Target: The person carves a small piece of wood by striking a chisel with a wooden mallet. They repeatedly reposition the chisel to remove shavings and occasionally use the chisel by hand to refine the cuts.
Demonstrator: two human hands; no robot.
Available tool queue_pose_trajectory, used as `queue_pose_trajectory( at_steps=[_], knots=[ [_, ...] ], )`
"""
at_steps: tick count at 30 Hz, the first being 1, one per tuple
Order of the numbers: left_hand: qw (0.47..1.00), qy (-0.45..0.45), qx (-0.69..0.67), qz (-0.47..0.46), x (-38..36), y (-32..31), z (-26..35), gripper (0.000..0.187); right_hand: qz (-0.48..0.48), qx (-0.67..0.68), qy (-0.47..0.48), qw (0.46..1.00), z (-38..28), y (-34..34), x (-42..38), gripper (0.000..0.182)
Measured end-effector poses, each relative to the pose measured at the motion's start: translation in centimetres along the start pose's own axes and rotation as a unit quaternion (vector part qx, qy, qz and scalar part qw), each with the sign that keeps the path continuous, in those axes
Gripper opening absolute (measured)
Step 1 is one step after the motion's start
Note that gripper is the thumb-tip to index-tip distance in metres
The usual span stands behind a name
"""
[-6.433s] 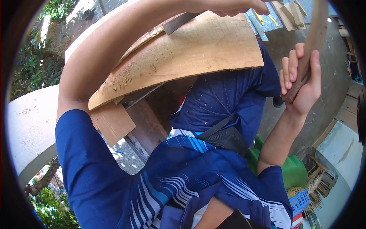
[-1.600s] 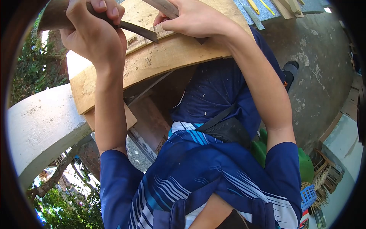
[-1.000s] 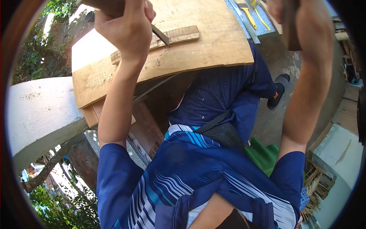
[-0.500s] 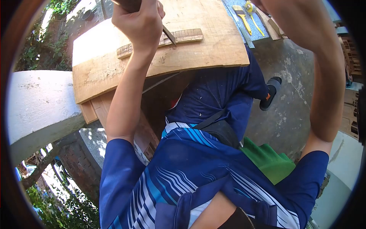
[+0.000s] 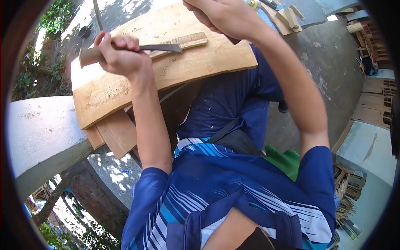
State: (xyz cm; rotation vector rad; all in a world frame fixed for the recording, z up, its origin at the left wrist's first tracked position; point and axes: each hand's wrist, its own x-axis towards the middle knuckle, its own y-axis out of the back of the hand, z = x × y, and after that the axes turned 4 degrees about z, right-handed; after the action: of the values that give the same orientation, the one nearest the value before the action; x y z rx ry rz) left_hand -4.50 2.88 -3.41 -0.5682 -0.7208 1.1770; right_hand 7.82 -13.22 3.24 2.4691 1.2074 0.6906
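My left hand [image 5: 121, 54] is closed around the wooden handle of a chisel [image 5: 162, 48]. The chisel lies nearly level, its dark blade pointing right across a narrow wood strip [image 5: 193, 40]. That strip has pencil-like marks and rests on a wide wooden board [image 5: 166, 77]. At the top of the view, my right hand [image 5: 223, 16] is closed above the board's right part. A dark brown end shows below its fingers, but the rest of what it holds is hidden.
Several small wood blocks [image 5: 287, 18] lie beyond the board's right end. A white ledge [image 5: 46, 129] stands at the left, with loose planks [image 5: 116, 131] under the board. A green cloth [image 5: 283, 161] hangs beside my lap. Wood shavings lie on the board.
My left hand has moved left and down, and the chisel has swung from steeply tilted to nearly level. My right hand has come left, over the board. The view has shifted rightward.
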Motion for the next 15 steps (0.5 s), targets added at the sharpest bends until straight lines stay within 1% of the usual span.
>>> queue_pose_trajectory(
  at_steps=[1, 2, 3, 4, 5, 6, 8, 9, 11, 12, 13, 15],
  knots=[
    [0.999, 0.022, -0.014, 0.034, 0.3, 0.5, -0.3, 0.013, 0.032, 0.031, -0.038, 0.998, 1.7, -0.4, -0.1, 0.054],
    [0.996, 0.045, -0.020, 0.068, 0.6, 1.1, -0.3, 0.013, 0.063, 0.069, -0.078, 0.993, 3.1, -0.8, -0.3, 0.052],
    [0.995, 0.064, -0.038, 0.067, 0.9, 1.5, 0.1, 0.018, 0.060, 0.028, -0.093, 0.993, 4.6, -1.0, -0.7, 0.051],
    [0.993, 0.084, -0.052, 0.068, 1.0, 1.6, 0.9, 0.028, 0.055, -0.009, -0.109, 0.992, 5.8, -1.2, -1.1, 0.052],
    [0.992, 0.086, -0.037, 0.087, 1.4, 1.4, 1.7, 0.041, 0.049, -0.047, -0.125, 0.990, 6.8, -1.5, -1.3, 0.056],
    [0.992, 0.083, -0.061, 0.072, 2.1, 2.0, 2.3, 0.032, 0.053, -0.060, -0.123, 0.989, 7.0, -1.8, -1.5, 0.059],
    [0.995, 0.054, -0.073, 0.046, 3.6, 2.8, 3.6, 0.021, 0.059, -0.090, -0.114, 0.988, 6.9, -2.5, -1.9, 0.066],
    [0.996, 0.054, -0.066, 0.019, 4.1, 3.4, 3.8, 0.018, 0.061, -0.103, -0.111, 0.987, 6.9, -2.9, -2.1, 0.069],
    [0.996, 0.056, -0.055, -0.034, 4.7, 4.3, 4.0, 0.011, 0.043, -0.153, -0.071, 0.985, 8.1, -4.1, -1.6, 0.072],
    [0.996, 0.069, -0.044, -0.035, 4.7, 4.2, 3.9, 0.010, 0.034, -0.179, -0.049, 0.982, 8.0, -4.5, -1.2, 0.074],
    [0.995, 0.082, -0.033, -0.035, 4.6, 4.1, 3.5, 0.009, -0.011, -0.196, -0.083, 0.977, 7.9, -4.5, -0.9, 0.077],
    [0.994, 0.106, -0.026, -0.017, 3.9, 3.2, 3.0, 0.011, -0.040, -0.203, -0.094, 0.974, 7.5, -4.3, -0.6, 0.077]
  ],
)
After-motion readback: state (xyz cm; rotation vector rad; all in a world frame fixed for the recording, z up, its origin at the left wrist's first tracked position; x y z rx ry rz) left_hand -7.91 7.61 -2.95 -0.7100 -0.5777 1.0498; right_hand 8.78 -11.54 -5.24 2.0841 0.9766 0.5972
